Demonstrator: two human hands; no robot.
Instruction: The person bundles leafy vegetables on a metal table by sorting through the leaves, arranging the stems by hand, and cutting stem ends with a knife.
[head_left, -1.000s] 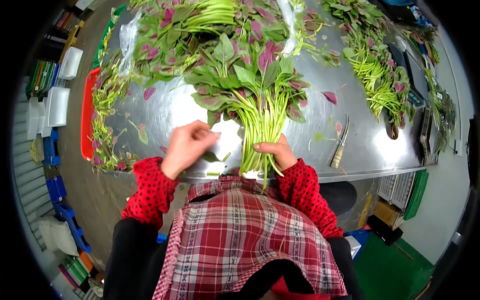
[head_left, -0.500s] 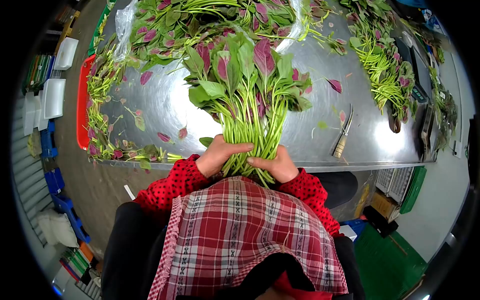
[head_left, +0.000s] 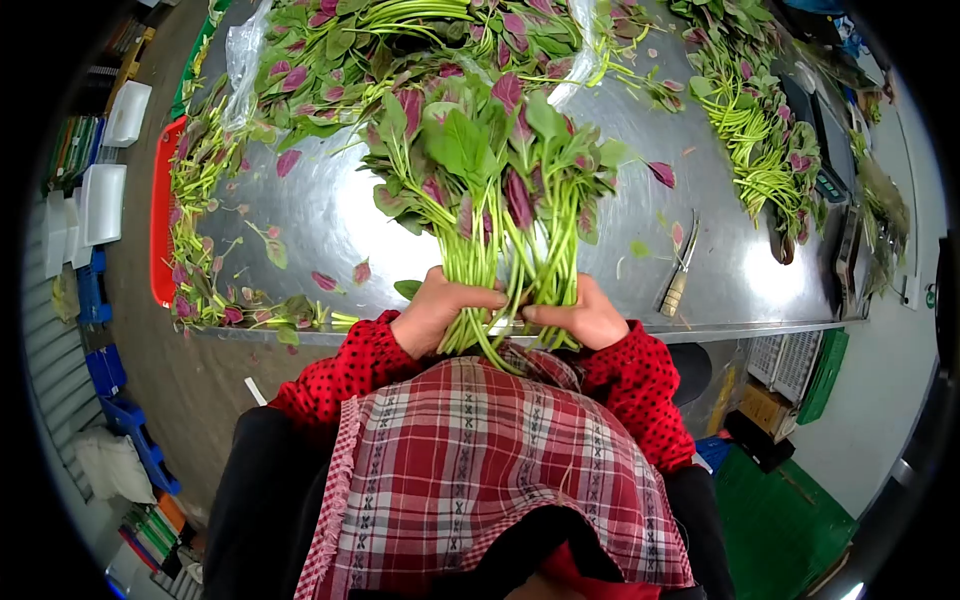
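Observation:
Just above the table's front edge, both my hands hold a bunch of amaranth greens, leaves away from me and stem ends towards my apron. My left hand [head_left: 435,312] is closed round the left clump of amaranth stems [head_left: 468,265], its thumb across the front. Round the right clump of amaranth stems [head_left: 556,255] my right hand [head_left: 588,315] is closed in the same way. Between the clumps there is a narrow gap, with a few stems crossing low down. The green and purple leaves overlap at the top. My other fingers are hidden behind the stems.
A pile of amaranth [head_left: 330,75] in clear plastic lies at the back of the metal table [head_left: 620,240]. Further bundles [head_left: 755,140] lie at right beside a dark scale [head_left: 832,185]. A knife [head_left: 677,285] rests at front right. Trimmings line the red crate [head_left: 162,230] at left.
The single bunch has parted into two clumps as my right hand moved slightly right. A gap has opened between the stems, and the leaves have shifted.

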